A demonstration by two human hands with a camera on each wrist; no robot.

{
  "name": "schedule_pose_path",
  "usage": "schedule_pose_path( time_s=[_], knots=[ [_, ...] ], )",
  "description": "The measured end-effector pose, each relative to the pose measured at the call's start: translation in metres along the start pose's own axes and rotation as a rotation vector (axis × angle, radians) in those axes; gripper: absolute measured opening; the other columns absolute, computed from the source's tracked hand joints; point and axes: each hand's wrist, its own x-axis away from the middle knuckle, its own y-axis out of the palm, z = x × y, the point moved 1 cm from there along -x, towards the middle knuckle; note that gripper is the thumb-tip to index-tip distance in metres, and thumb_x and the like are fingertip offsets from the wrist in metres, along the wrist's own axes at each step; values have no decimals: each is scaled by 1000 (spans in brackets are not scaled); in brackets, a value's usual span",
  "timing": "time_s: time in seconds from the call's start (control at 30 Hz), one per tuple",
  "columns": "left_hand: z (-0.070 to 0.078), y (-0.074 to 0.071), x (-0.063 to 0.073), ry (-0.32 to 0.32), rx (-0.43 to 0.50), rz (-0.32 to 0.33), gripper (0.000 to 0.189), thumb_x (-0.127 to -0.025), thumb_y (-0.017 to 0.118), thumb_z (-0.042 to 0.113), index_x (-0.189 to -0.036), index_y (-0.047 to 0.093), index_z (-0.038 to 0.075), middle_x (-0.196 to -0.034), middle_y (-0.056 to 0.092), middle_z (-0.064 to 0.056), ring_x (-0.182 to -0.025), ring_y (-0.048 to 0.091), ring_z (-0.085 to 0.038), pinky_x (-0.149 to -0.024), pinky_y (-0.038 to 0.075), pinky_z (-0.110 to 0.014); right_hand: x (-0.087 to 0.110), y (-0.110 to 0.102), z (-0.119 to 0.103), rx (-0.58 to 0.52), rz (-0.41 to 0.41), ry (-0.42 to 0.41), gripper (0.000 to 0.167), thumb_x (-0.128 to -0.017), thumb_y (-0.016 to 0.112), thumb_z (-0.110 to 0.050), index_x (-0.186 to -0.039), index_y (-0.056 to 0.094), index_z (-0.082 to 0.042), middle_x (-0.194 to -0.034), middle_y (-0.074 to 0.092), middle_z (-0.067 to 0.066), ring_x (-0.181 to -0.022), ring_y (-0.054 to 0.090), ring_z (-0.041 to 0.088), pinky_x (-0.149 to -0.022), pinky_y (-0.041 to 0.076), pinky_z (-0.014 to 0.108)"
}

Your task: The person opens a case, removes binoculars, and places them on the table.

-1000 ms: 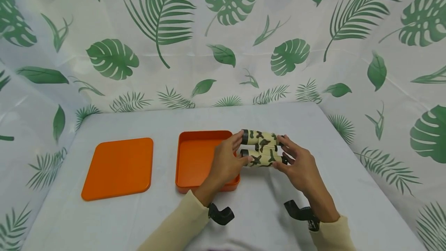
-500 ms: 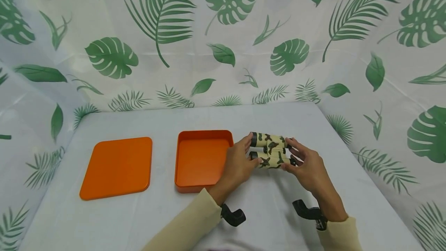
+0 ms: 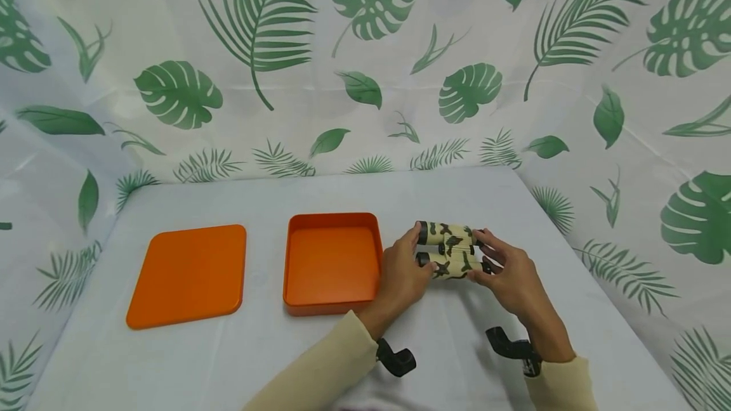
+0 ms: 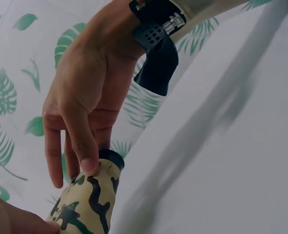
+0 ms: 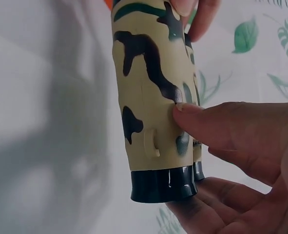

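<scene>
Camouflage-patterned binoculars, tan with dark and green blotches and black ends, are held level above the table between both hands. My left hand grips the left end, its thumb on the near barrel and its fingers by the far one. At the opposite end my right hand pinches the barrels near the black eyepieces. In the right wrist view, the right thumb presses the camouflage barrel above its black end. The left wrist view has the left thumb on the barrel beside its black rim.
Left of the hands stands an open orange box with low walls, its right front corner close to the left hand. Farther left an orange lid lies flat on the white-covered table. A leaf-printed curtain borders the back and sides.
Both hands have moved the binoculars right and slightly toward the front, away from the box; earlier the left hand overlapped the box's right side. Both grips look the same.
</scene>
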Motion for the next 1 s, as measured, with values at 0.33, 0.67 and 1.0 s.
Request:
schedule_pose_path(
  time_s=[0.33, 0.67, 1.0],
  knots=[
    [-9, 20, 3, -23, -80, 24, 75, -93, 78, 4, -160, 47, 9, -156, 59, -8, -144, 57, -24, -120, 47, -46, -2, 4, 19, 19, -26, 43, 87, -88, 81, 6, -164, 41, -7, -174, 26, 22, -146, 47, 52, -104, 54, 50],
    [-16, 27, 4, -65, -91, 10, 74, -95, 77, 6, -162, 46, 10, -160, 55, -7, -147, 55, -24, -121, 45, -46, -6, 12, 30, 33, -34, 47, 84, -88, 81, 5, -163, 43, -7, -173, 27, 24, -145, 48, 53, -105, 54, 55],
    [-17, 27, 3, -87, -122, 3, 72, -97, 77, 11, -162, 45, 12, -160, 55, -6, -146, 56, -24, -121, 45, -45, -10, 15, 33, 18, -81, 57, 85, -92, 76, 4, -166, 37, -11, -174, 24, 25, -150, 41, 55, -112, 47, 65]
  ],
)
